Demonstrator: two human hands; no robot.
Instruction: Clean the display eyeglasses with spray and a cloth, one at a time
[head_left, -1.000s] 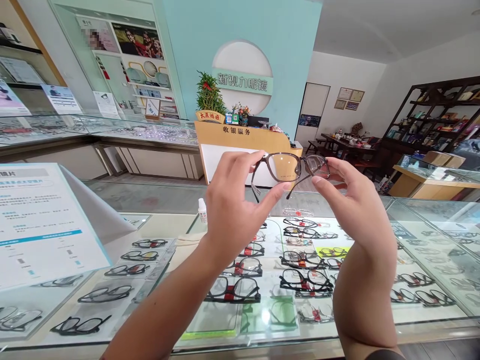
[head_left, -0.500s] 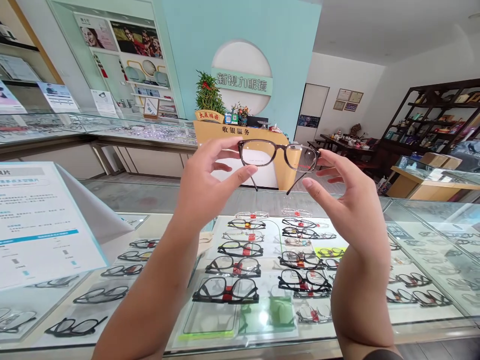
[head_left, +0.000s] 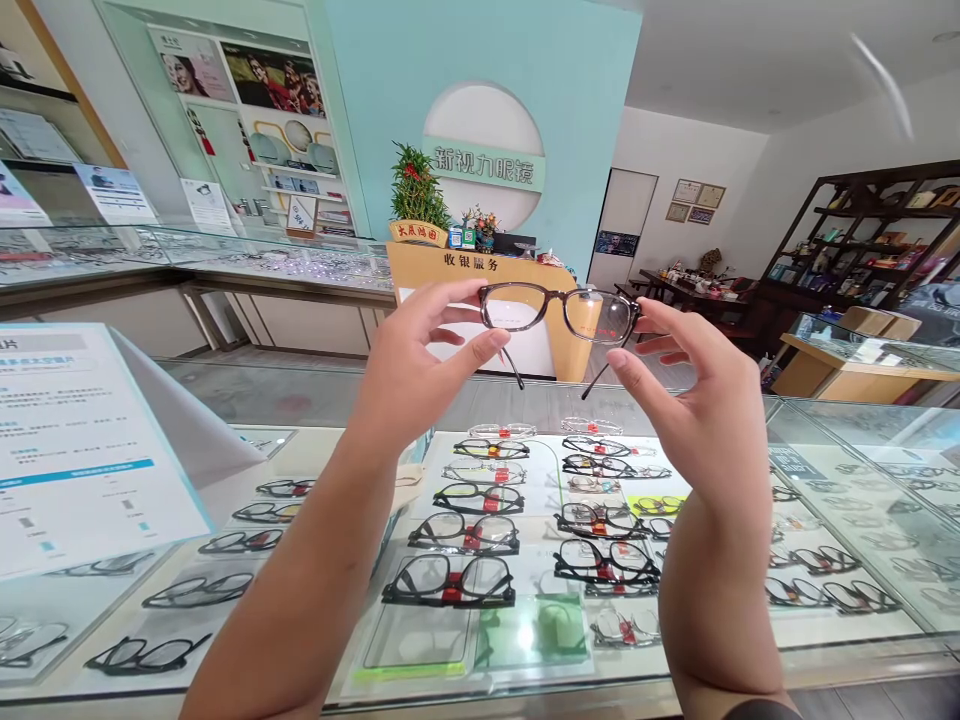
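A pair of dark-framed eyeglasses [head_left: 555,294] is held up in the air over the glass display counter, its temples unfolded and pointing down toward me. My left hand [head_left: 424,365] grips the frame's left end between thumb and fingers. At the right end, my right hand [head_left: 694,385] pinches the frame the same way. Red marks show on the right lens. Beneath my hands, rows of eyeglasses [head_left: 450,583] with red tags lie in the glass counter [head_left: 300,400].
A white and blue printed sign [head_left: 90,450] stands on the counter at the left. Beyond are a wooden reception desk [head_left: 574,335] with a plant [head_left: 418,190], more glass cases [head_left: 277,265], and a dark shelf [head_left: 862,225] at the right.
The held eyeglasses have tilted slightly, with the lenses a little lower and flatter in view and the temple tips lower. Both hands keep their hold and have barely shifted.
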